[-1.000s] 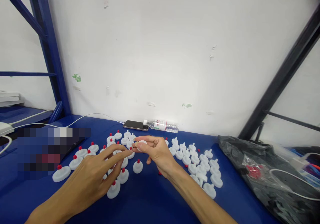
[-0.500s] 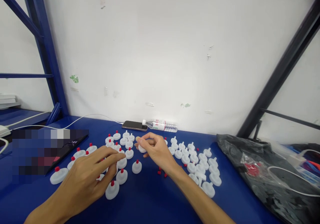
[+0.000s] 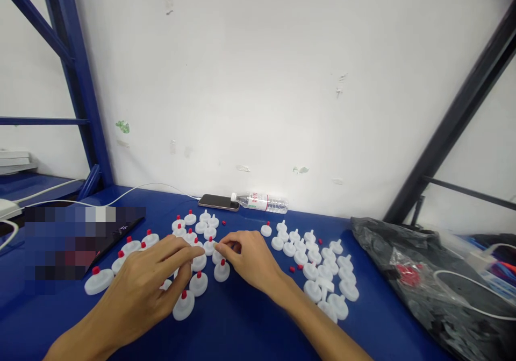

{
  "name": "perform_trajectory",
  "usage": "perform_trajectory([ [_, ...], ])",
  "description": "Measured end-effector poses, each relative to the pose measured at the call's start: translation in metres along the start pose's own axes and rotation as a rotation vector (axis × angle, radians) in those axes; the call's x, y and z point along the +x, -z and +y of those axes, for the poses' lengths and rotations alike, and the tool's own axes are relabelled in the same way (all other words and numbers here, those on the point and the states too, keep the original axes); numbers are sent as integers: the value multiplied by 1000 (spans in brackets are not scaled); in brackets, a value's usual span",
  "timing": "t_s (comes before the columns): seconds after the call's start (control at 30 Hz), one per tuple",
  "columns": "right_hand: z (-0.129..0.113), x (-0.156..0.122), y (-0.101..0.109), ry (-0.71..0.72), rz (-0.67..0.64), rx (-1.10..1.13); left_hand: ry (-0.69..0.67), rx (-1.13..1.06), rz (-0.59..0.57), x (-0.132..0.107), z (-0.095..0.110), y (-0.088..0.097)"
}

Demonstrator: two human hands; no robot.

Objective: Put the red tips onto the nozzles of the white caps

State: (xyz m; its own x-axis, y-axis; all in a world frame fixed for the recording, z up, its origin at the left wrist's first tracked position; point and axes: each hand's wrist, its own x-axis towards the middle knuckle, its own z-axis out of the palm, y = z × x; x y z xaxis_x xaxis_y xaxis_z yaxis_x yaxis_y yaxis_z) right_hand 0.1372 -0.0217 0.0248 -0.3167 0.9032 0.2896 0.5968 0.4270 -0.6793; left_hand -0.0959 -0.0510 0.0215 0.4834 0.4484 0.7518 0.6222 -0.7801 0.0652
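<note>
My right hand (image 3: 245, 256) pinches a white round cap with a spout (image 3: 216, 257) between thumb and fingers, low at the right edge of the left group. Its top is partly hidden by the fingertips. My left hand (image 3: 157, 272) hovers over that group, fingers bent and apart, with nothing visible in them. Around it stand several white spouted caps with red tips, such as one in front (image 3: 184, 305) and one beside my right hand (image 3: 221, 270). Behind them are several white spouted caps without red tips (image 3: 210, 232).
To the right lies a cluster of white spouted caps (image 3: 310, 271) without red tips, with loose red tips (image 3: 292, 269) near it. A phone (image 3: 218, 202) and a clear bottle (image 3: 262, 202) lie by the wall. A black plastic bag (image 3: 403, 307) covers the right side.
My right hand has moved left and nearer with the white cap, down beside the red-tipped ones. A loose red tip behind it now shows. My left hand has barely moved.
</note>
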Motion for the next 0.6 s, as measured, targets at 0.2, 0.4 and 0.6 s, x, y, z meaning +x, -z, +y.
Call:
perform_trajectory([
  [0.2, -4, -3, 3, 164, 57, -218, -12, -11, 0, 0, 1, 0],
  [0.4, -3, 1, -3, 216, -114, -270, -14, -14, 1, 4, 6, 2],
  [0.6, -5, 11, -7, 164, -226, -252, -19, -2, 17, 5, 7, -1],
])
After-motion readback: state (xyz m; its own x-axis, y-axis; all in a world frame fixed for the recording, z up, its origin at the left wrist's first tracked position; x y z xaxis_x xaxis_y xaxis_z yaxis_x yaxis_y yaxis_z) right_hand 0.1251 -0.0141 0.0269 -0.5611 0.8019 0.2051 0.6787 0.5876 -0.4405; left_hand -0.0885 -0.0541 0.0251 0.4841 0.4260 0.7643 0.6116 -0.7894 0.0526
